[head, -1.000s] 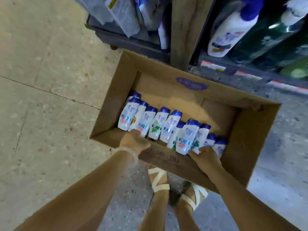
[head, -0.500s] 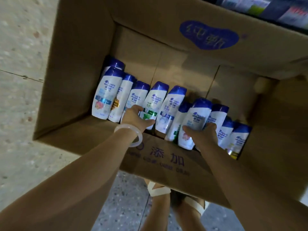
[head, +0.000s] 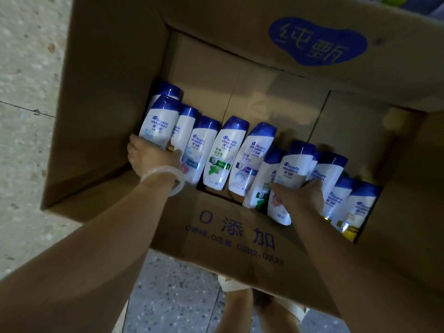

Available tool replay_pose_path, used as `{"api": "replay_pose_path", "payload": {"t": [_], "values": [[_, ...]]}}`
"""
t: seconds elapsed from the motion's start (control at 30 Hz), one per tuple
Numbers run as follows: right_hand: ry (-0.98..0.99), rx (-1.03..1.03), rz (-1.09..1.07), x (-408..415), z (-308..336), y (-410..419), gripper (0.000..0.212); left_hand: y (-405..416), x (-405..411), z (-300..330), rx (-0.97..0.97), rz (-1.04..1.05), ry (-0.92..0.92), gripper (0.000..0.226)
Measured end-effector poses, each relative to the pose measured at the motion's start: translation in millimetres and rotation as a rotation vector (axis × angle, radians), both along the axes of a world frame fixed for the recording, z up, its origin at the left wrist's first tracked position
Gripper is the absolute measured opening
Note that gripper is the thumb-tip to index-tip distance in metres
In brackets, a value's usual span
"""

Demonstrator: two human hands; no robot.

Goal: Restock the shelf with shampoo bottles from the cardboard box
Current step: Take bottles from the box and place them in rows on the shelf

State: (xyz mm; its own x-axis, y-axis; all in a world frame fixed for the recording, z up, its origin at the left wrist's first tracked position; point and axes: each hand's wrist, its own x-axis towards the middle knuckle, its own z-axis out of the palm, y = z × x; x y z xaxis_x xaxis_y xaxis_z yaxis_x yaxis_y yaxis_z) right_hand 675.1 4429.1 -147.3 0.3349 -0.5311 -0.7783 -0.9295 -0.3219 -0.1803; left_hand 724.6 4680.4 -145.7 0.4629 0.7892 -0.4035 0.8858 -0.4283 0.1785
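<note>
Open brown cardboard box [head: 115, 97] on speckled stone floor [head: 26, 68]. White shampoo bottles with blue caps [head: 217, 153] lean in row along box's near wall. Left hand [head: 151, 158], pale bangle [head: 165, 179] at wrist, grips leftmost bottle [head: 158, 123] near box's left wall. Right hand [head: 302, 195] grips white blue-capped bottle with pink label [head: 286, 186] right of centre. Hands well apart.

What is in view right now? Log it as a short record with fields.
container: open brown cardboard box on a speckled floor
contents: white shampoo bottles with blue caps, in a row along the near wall
left hand: grips the leftmost white bottle
right hand: grips a white bottle with a pink label
wrist: pale bangle on the left
</note>
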Motion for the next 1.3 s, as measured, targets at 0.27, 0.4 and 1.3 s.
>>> {"api": "replay_pose_path", "payload": {"t": [0.27, 0.4, 1.3], "values": [[-0.130, 0.201, -0.103, -11, 2, -10, 0.052, -12, -7, -16, -0.071, 0.021, 0.092, 0.078], [-0.162, 0.277, -0.144, -13, 3, -12, 0.050, -30, -11, -15, -0.138, -0.023, -0.118, 0.079], [-0.559, 0.631, -0.192, 87, 328, -67, 0.039, -158, 44, 326, -0.776, -0.226, -0.434, 0.049]]}}
